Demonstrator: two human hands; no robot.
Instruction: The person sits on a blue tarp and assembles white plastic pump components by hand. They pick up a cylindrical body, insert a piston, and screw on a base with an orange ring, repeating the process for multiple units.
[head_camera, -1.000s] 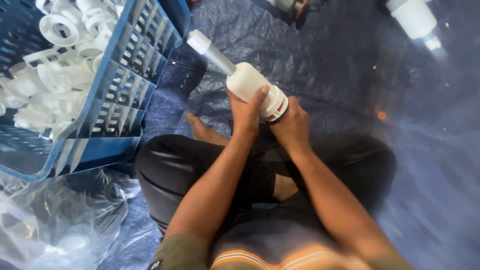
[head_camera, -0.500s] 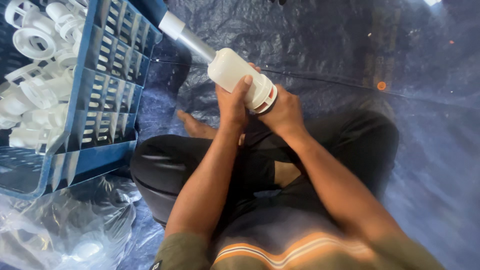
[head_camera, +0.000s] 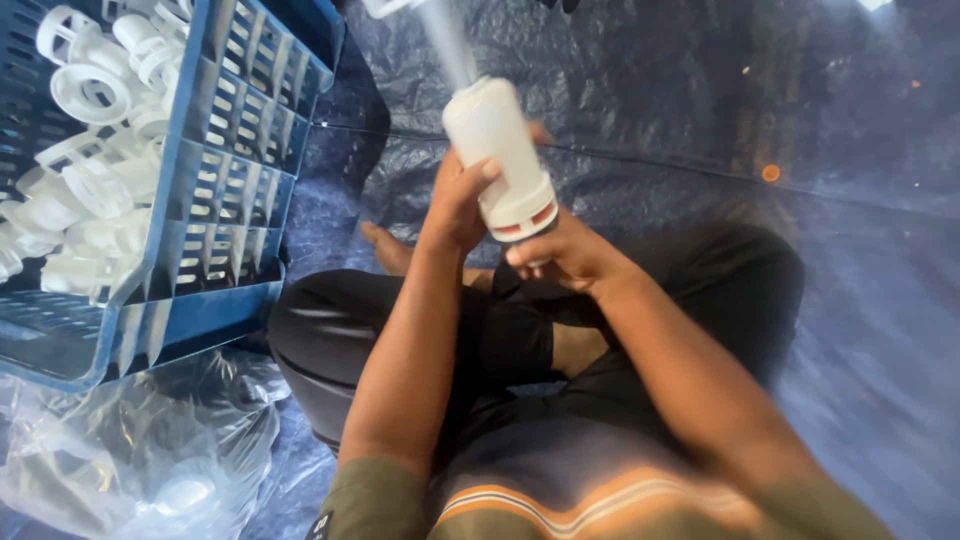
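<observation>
Hands meet over the lap on a white plastic drain fitting (head_camera: 495, 150), a bottle-shaped body with a thin tube running up out of the top of the head view. Left hand (head_camera: 455, 205) wraps the body, fingers curled around it, thumb across the front. Right hand (head_camera: 560, 255) cups the lower end, fingertips closed on the white ring (head_camera: 520, 210) with its red band showing just underneath. Whether that ring is seated fully or only partway, I can't tell from here.

As for progress, it looks like mid-run work: left of the fitting sits a blue slatted crate (head_camera: 235, 170), well stocked with white plastic parts (head_camera: 90, 150), rings and short tubes jumbled together. Whether those are finished or waiting pieces cannot be told. Below the crate lies a crumpled clear plastic bag (head_camera: 130, 460) with a few more white pieces inside.

Under the fitting and all around it spreads a dark blue tarpaulin (head_camera: 700, 110), with one small orange dot right of the fitting. No label or printed package shows anywhere.
</observation>
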